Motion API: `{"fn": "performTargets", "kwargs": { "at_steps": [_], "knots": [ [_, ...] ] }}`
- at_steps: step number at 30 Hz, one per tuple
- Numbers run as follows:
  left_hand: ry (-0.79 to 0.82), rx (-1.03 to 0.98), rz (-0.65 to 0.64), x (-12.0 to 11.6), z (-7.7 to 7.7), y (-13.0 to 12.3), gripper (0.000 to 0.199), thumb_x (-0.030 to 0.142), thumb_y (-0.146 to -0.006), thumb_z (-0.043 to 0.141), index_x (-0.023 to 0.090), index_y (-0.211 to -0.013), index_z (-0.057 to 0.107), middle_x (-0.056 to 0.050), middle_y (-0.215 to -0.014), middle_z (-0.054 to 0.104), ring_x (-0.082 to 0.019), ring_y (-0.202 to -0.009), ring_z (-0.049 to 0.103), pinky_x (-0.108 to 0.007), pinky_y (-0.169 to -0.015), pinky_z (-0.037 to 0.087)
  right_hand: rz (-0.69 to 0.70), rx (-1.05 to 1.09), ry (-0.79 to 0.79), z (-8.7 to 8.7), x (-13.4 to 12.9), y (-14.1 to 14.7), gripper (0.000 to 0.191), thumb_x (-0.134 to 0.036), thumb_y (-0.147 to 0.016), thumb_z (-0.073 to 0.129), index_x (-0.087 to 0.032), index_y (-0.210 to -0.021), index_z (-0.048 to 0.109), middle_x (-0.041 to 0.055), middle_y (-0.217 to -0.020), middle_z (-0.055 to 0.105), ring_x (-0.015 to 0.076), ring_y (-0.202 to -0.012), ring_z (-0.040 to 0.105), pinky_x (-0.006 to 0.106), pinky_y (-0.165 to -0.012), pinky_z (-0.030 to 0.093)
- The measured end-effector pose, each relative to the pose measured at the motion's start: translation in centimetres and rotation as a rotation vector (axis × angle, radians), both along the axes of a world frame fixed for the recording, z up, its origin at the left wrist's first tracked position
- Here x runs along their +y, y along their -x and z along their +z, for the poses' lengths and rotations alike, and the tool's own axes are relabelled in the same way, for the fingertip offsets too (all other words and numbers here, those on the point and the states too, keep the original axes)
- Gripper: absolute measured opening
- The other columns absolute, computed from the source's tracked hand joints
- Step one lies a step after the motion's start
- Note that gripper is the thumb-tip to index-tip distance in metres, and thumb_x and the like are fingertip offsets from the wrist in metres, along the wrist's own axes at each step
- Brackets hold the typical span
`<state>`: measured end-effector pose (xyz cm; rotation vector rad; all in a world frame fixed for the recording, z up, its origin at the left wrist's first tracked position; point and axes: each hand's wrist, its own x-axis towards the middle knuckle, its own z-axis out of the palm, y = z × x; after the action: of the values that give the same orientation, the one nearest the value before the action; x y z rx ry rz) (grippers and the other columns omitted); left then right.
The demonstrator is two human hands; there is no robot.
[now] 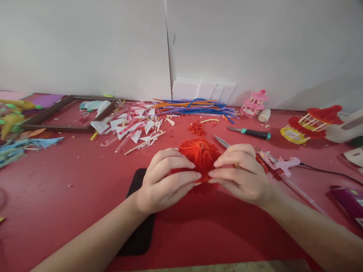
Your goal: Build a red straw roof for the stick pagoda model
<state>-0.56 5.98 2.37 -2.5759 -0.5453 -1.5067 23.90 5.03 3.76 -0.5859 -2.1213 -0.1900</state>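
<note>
A round, ridged red piece of fuzzy pipe cleaners [202,153] is between my hands in the middle of the head view. My left hand [170,177] grips its left side, fingers curled and the tips near the centre. From the right, my right hand [241,173] pinches the other side with bent fingers. The thumbs and the underside of the piece are hidden. Scissors [222,141] lie just behind my right hand, which covers part of them. A small heap of red clippings [197,128] rests behind the piece.
Beside my left forearm lies a black phone [138,226]. A pink glue gun [279,163] with a cord and a craft knife [249,133] lie right. Behind are pipe cleaners [195,107], scraps [133,124], a wooden frame [56,129], a pink tower [255,102] and a red-yellow model [310,122].
</note>
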Motion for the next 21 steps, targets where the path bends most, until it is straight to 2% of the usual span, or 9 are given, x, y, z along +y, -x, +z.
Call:
{"fn": "performTargets", "kwargs": {
  "at_steps": [5, 8, 12, 15, 18, 21],
  "knots": [
    [-0.025, -0.023, 0.018, 0.0, -0.2, -0.2, 0.015, 0.017, -0.086, 0.078, 0.025, -0.099, 0.074, -0.003, -0.096, 0.069, -0.019, -0.093, 0.063, -0.038, -0.088, 0.061, -0.016, 0.008, -0.021, 0.0, -0.7, 0.8, 0.006, -0.017, -0.093, 0.069, -0.023, -0.094, 0.071, 0.0013, -0.086, 0.071, 0.0173, -0.086, 0.063, 0.035, -0.077, 0.054],
    [-0.008, -0.019, 0.027, -0.2, -0.1, -0.3, 0.014, 0.016, -0.087, 0.076, 0.025, -0.097, 0.074, -0.003, -0.095, 0.069, -0.02, -0.093, 0.063, -0.039, -0.087, 0.061, -0.023, 0.038, -0.022, -0.3, -1.0, 1.3, 0.005, -0.016, -0.092, 0.069, -0.021, -0.091, 0.07, 0.0022, -0.085, 0.071, 0.0174, -0.085, 0.062, 0.035, -0.078, 0.055],
    [0.052, -0.01, 0.05, -0.5, 0.1, -0.4, 0.01, 0.019, -0.092, 0.07, 0.027, -0.097, 0.072, -0.003, -0.093, 0.07, -0.02, -0.093, 0.063, -0.042, -0.091, 0.06, -0.033, 0.073, 0.0, -0.4, -1.1, 1.7, 0.005, -0.017, -0.093, 0.067, -0.022, -0.09, 0.069, 0.0018, -0.084, 0.07, 0.0171, -0.083, 0.061, 0.036, -0.075, 0.054],
    [0.067, -0.014, 0.021, -0.3, 0.2, -0.3, 0.01, 0.018, -0.092, 0.069, 0.026, -0.097, 0.071, -0.003, -0.093, 0.07, -0.02, -0.094, 0.063, -0.043, -0.095, 0.059, -0.007, 0.055, 0.031, -0.2, -0.9, 1.4, 0.001, -0.021, -0.093, 0.07, -0.021, -0.094, 0.07, 0.0011, -0.087, 0.071, 0.0149, -0.081, 0.061, 0.033, -0.076, 0.053],
    [0.062, -0.025, -0.019, 0.0, 0.0, -0.1, 0.008, 0.016, -0.093, 0.066, 0.023, -0.096, 0.068, -0.004, -0.092, 0.07, -0.02, -0.092, 0.063, -0.045, -0.097, 0.058, 0.034, 0.013, 0.039, -0.1, -0.5, 0.9, 0.008, -0.023, -0.092, 0.074, -0.021, -0.099, 0.072, 0.0019, -0.091, 0.072, 0.0148, -0.086, 0.062, 0.033, -0.081, 0.052],
    [0.05, -0.038, -0.025, 0.2, 0.0, -0.1, 0.004, 0.023, -0.094, 0.069, 0.024, -0.098, 0.067, -0.004, -0.092, 0.07, -0.019, -0.091, 0.064, -0.044, -0.095, 0.059, 0.045, 0.015, 0.035, -0.1, -0.1, 0.5, 0.005, -0.024, -0.094, 0.07, -0.022, -0.099, 0.072, 0.0025, -0.091, 0.072, 0.0159, -0.087, 0.062, 0.034, -0.081, 0.053]
  ]
}}
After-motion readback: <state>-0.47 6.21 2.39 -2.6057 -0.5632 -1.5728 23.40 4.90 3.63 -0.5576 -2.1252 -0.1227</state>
